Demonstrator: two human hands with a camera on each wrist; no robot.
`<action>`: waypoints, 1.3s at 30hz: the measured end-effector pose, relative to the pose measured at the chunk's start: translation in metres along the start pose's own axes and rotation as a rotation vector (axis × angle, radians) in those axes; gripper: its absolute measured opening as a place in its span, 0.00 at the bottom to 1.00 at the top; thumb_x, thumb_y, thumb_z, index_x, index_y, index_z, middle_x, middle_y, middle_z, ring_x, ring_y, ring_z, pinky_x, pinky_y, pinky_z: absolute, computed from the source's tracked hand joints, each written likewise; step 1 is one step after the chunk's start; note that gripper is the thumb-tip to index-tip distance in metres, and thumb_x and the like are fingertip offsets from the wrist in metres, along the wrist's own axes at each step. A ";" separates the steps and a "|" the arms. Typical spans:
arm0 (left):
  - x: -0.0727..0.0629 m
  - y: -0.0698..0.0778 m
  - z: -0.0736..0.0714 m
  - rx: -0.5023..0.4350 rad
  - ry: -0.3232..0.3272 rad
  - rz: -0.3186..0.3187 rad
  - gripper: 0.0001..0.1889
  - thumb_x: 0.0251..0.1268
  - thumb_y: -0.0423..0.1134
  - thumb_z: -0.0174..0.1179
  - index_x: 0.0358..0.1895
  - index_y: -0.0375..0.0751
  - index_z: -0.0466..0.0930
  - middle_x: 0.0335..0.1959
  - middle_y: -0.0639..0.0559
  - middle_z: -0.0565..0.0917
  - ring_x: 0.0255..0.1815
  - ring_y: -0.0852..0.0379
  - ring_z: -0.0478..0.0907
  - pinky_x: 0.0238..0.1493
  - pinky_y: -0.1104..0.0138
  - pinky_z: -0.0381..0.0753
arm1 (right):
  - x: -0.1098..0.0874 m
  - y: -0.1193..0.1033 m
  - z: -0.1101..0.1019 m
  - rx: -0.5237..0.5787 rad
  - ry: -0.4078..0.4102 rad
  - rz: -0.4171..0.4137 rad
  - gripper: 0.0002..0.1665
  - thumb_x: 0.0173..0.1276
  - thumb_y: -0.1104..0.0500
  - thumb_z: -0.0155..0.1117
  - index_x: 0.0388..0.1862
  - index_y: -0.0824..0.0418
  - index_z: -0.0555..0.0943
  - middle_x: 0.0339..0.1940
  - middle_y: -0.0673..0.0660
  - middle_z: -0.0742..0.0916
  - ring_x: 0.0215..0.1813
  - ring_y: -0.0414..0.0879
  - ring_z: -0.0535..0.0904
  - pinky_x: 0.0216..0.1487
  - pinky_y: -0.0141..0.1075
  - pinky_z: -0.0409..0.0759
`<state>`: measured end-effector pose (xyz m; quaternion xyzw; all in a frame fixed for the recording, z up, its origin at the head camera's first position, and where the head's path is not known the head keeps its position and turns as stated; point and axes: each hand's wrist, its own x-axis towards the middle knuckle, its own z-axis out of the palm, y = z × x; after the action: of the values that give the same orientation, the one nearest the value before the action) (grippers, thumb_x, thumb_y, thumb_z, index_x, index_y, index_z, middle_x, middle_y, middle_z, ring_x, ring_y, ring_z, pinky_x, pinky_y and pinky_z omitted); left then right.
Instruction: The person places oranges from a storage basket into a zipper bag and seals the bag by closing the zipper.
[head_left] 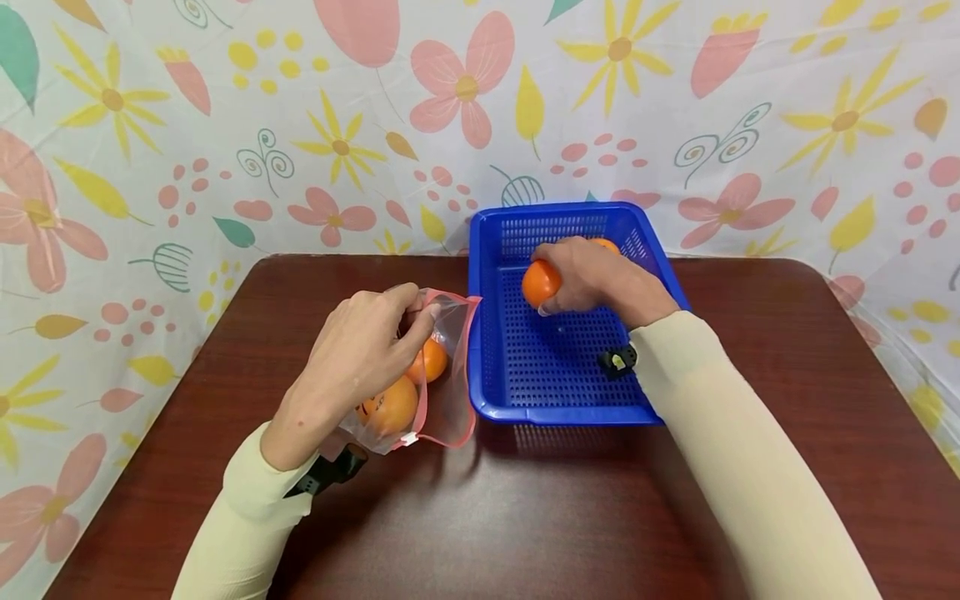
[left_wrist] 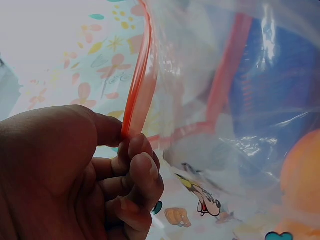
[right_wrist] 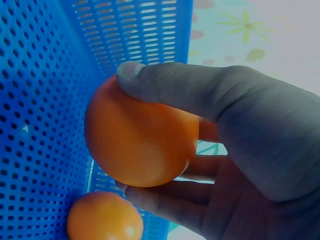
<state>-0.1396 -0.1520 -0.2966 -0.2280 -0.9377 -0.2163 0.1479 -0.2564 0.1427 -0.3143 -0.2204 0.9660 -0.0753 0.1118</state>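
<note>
My left hand point(head_left: 360, 342) pinches the red zip edge point(left_wrist: 137, 95) of a clear plastic bag point(head_left: 448, 408), its mouth spread toward the basket. Inside the bag lie oranges point(head_left: 395, 406), partly hidden by the hand and printed film. My right hand point(head_left: 581, 271) grips another orange point(right_wrist: 142, 132), thumb on one side and fingers round the other, over the blue basket point(head_left: 480, 367). One more orange point(right_wrist: 105, 218) sits in the basket; in the head view the right hand mostly covers it.
A dark brown wooden table point(head_left: 562, 508) carries the bag and the basket, which stand side by side. Behind it hangs a white cloth point(head_left: 465, 167) with printed flowers. A white slider point(head_left: 408, 438) sits on the bag's red zip.
</note>
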 end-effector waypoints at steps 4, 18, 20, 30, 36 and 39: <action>0.000 0.000 0.000 0.002 0.001 0.001 0.16 0.75 0.42 0.56 0.24 0.51 0.69 0.14 0.59 0.64 0.15 0.59 0.63 0.19 0.62 0.57 | -0.004 -0.002 -0.005 0.036 0.015 0.001 0.45 0.63 0.50 0.80 0.76 0.60 0.72 0.64 0.65 0.81 0.61 0.62 0.77 0.63 0.59 0.80; 0.002 0.000 0.000 0.000 0.000 -0.001 0.18 0.78 0.47 0.57 0.25 0.51 0.69 0.14 0.58 0.64 0.15 0.58 0.65 0.19 0.62 0.59 | -0.024 -0.014 -0.027 0.108 0.101 -0.099 0.44 0.65 0.52 0.78 0.77 0.59 0.72 0.70 0.65 0.79 0.69 0.63 0.72 0.66 0.61 0.78; 0.002 0.000 0.001 -0.001 -0.004 -0.001 0.18 0.78 0.47 0.57 0.25 0.51 0.70 0.14 0.58 0.65 0.15 0.58 0.65 0.19 0.62 0.59 | -0.027 -0.017 -0.027 0.112 0.118 -0.112 0.43 0.65 0.52 0.78 0.76 0.59 0.72 0.70 0.64 0.79 0.70 0.63 0.72 0.66 0.61 0.78; 0.002 -0.001 0.002 -0.001 -0.005 0.000 0.17 0.78 0.46 0.58 0.26 0.51 0.70 0.15 0.58 0.66 0.15 0.58 0.65 0.19 0.62 0.60 | -0.043 -0.028 -0.025 0.132 0.240 -0.213 0.40 0.61 0.51 0.79 0.71 0.58 0.76 0.64 0.61 0.83 0.63 0.59 0.77 0.60 0.55 0.81; 0.002 -0.001 0.003 0.003 -0.006 -0.002 0.17 0.77 0.45 0.57 0.25 0.51 0.69 0.15 0.58 0.66 0.15 0.59 0.65 0.19 0.62 0.59 | -0.053 -0.035 -0.022 0.143 0.282 -0.226 0.42 0.60 0.49 0.81 0.71 0.57 0.76 0.63 0.60 0.83 0.61 0.56 0.78 0.59 0.54 0.81; 0.001 -0.001 0.003 0.006 -0.006 -0.004 0.16 0.76 0.43 0.57 0.25 0.51 0.70 0.15 0.58 0.66 0.15 0.59 0.65 0.19 0.62 0.59 | -0.060 -0.039 -0.019 0.147 0.301 -0.234 0.44 0.59 0.48 0.82 0.72 0.56 0.75 0.64 0.59 0.82 0.63 0.55 0.78 0.60 0.53 0.81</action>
<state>-0.1417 -0.1511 -0.2988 -0.2264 -0.9392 -0.2130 0.1456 -0.1930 0.1363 -0.2773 -0.3088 0.9315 -0.1900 -0.0275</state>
